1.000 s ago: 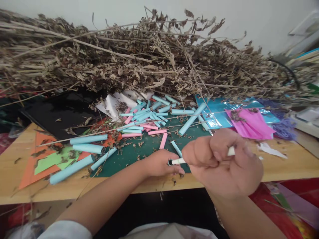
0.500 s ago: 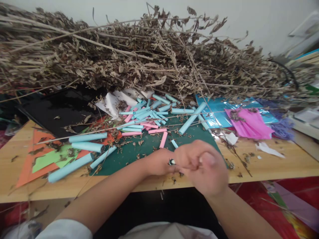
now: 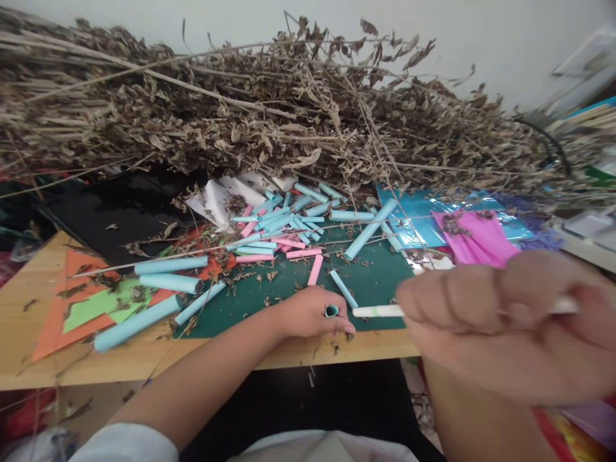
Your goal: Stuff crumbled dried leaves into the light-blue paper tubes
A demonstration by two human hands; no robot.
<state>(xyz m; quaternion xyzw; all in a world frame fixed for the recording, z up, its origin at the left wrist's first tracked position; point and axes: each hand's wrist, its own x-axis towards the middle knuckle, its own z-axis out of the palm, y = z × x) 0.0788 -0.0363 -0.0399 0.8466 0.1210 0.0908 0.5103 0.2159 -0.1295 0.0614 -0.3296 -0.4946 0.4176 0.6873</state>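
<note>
My left hand (image 3: 312, 314) is closed around a paper tube (image 3: 331, 311); only its open, light-blue end shows, pointing right, with dark bits at the rim. My right hand (image 3: 500, 321), large and near the camera, is wrapped round a thin white stick (image 3: 378, 312). The stick's tip lies just right of my left hand, apart from the tube. Behind my hands, a thin blue paper tube (image 3: 343, 289) and a pink paper tube (image 3: 314, 270) rest on the green mat (image 3: 380, 276). A pile of blue and pink tubes (image 3: 279, 221) sits farther back.
Dried leafy stalks (image 3: 269, 122) lie heaped along the back. Several larger blue tubes (image 3: 171, 264) rest at left, near orange paper (image 3: 52, 321) and a black sheet (image 3: 120, 212). Blue film (image 3: 414, 224) and pink paper (image 3: 474, 237) lie at right. The wooden table edge (image 3: 289, 359) runs before me.
My right hand has moved right and towards the camera, away from my left hand, drawing the white stick clear of the tube end. My left hand has stayed nearly in place.
</note>
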